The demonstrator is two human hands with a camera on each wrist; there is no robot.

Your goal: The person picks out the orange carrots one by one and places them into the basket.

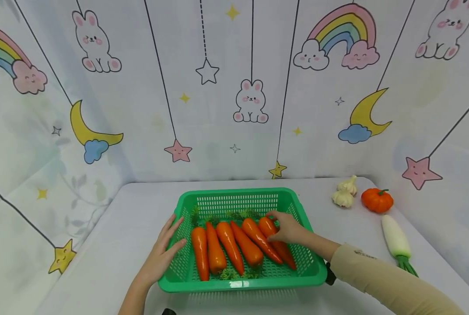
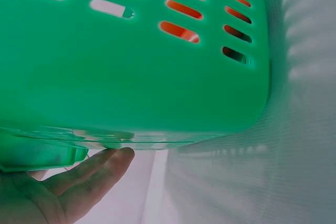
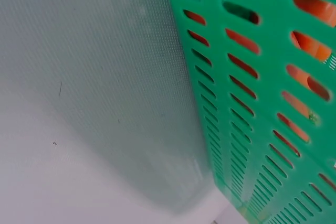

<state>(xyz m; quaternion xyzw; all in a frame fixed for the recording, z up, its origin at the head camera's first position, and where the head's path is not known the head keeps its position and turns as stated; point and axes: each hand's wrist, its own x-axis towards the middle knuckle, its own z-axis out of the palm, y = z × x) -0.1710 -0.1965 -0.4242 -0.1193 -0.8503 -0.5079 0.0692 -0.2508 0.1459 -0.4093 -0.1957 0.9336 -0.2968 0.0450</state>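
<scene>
A green plastic basket (image 1: 203,286) stands on the table with several orange carrots (image 1: 226,245) lying side by side in it, green tops among them. My right hand (image 1: 287,228) reaches over the basket's right side, its thumb and fingers around the upper part of the rightmost carrot (image 1: 285,253). At the basket's left rim is my left hand (image 1: 159,256), fingers spread and fairly straight. The left wrist view has its fingertips right below the rim, outside the slotted wall (image 2: 131,87). Only the basket's outer wall (image 3: 231,77) and table show in the right wrist view; the right hand is hidden there.
Toward the table's back right lie two garlic bulbs (image 1: 343,198) and a small orange pumpkin (image 1: 377,200). A white radish (image 1: 395,236) with a green top lies nearer, beside my right sleeve (image 1: 380,273). A patterned cloth (image 1: 218,109) hangs behind and around the white table (image 1: 112,245).
</scene>
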